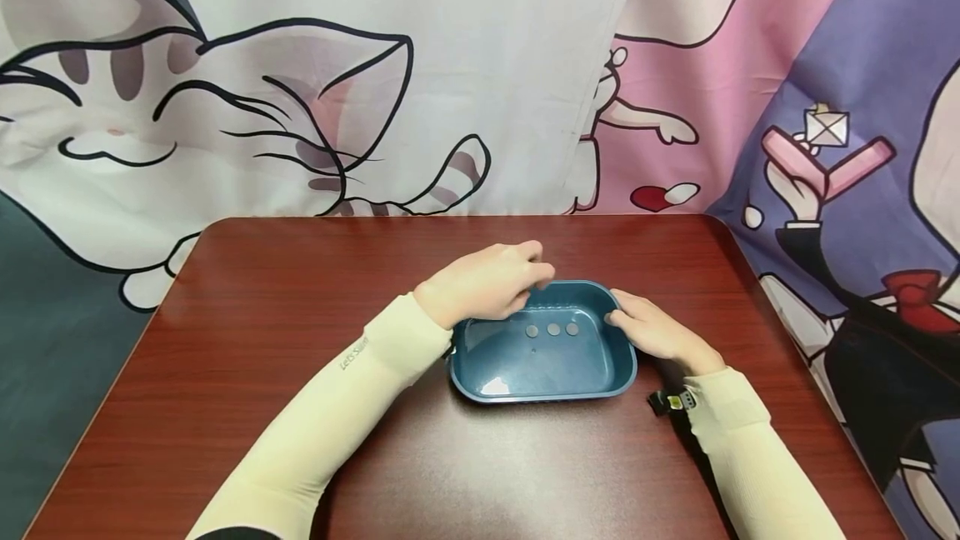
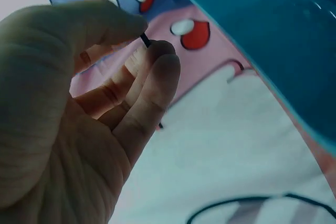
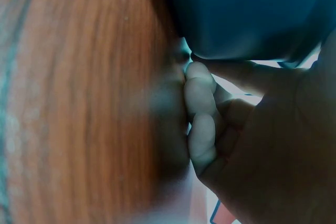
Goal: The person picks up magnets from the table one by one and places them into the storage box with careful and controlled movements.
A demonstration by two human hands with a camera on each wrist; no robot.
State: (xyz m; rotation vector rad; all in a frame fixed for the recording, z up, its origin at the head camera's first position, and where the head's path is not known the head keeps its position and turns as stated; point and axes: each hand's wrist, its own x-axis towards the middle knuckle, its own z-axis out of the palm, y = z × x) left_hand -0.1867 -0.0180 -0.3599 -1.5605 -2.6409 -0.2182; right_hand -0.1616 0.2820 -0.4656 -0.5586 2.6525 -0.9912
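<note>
Head: three discs [image 1: 553,329] in a blue tub [image 1: 536,369] on the bench [image 1: 555,465], right hand [image 1: 656,327] gripping its two o'clock side, left hand [image 1: 491,282] at eleven! Left wrist: dark sliver [image 2: 145,40] pinched, light pressure best! Right wrist: curled fingers [image 3: 199,95] should hold steady.

At the blue tub [image 1: 555,365], the left hand [image 1: 491,282] blocks the far-left corner and the right hand [image 1: 660,327] the right end; the near side leaves passage. Counter [image 1: 525,473] between the forearms [image 1: 337,415] gives room; a curtain [image 1: 495,82] bounds the far side.
</note>
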